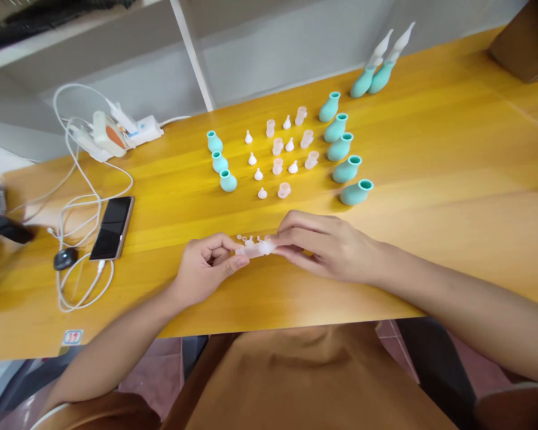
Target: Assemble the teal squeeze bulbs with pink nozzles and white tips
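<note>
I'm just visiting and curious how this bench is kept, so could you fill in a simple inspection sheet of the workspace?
Surface: yellow-brown wooden table, with a numbered tag at its front edge.
Job's things: turquoise bulbs, three at left and five at right; two tipped bulbs behind; white tips and translucent cups between; tiny parts by the hands.
Clutter: phone and a round black object at left.
Hands (no grippers): left hand and right hand hold opposite ends of a translucent piece.
Cables: white cables, loosely looped around the phone; one plugs into it.
Surroundings: white shelving, grey wall, brown box.
</note>
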`<state>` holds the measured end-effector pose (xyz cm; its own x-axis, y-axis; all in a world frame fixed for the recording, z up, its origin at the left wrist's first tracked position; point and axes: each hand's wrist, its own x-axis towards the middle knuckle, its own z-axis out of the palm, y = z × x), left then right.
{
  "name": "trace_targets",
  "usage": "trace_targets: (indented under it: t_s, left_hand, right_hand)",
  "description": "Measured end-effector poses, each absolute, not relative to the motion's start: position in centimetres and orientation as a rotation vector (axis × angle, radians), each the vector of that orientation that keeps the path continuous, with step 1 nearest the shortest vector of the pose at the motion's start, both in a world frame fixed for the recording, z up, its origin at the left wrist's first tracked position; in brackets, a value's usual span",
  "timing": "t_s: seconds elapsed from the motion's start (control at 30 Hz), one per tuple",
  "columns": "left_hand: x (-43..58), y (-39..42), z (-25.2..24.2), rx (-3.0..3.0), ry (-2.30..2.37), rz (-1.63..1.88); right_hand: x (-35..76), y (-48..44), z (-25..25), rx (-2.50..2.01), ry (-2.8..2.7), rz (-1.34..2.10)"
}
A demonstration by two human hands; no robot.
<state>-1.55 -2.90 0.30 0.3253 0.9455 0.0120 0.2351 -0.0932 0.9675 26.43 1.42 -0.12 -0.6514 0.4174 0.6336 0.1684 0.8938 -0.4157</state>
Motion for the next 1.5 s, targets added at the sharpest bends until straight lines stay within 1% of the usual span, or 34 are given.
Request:
trace_targets:
  t_s: [0.13, 0.33, 0.53, 0.77, 1.1, 1.5]
  left_hand:
    - [-1.5, -2.8, 0.3, 1.496, 1.107, 0.85]
    - [-1.3, -2.6, 0.4, 1.547, 1.108, 0.865]
    - [-1.5, -2.7, 0.5, 1.63, 1.125, 0.875]
    - [-1.4, -2.7, 0.4, 1.582, 1.12, 0.841]
    - [-1.4, -2.6, 0.1, 1.579, 1.124, 0.861]
    - [-1.3, -2.7, -0.6, 1.475, 1.04, 0.866]
  right_hand:
    - [26.4, 1.4, -0.2, -0.421, -2.262, 0.442]
    - [26.3, 1.5, -0.3, -0.429, -2.244, 0.451]
    - [26.4, 1.5, -0.1, -0.406, -2.286, 0.374]
    - [26.5, 1.4, 0.0, -0.397, -2.312, 0.331]
    - [26.1, 1.4, -0.9, -0.403, -2.26, 0.426]
    - [26.0, 1.3, -1.1, -0.362, -2.225, 0.421]
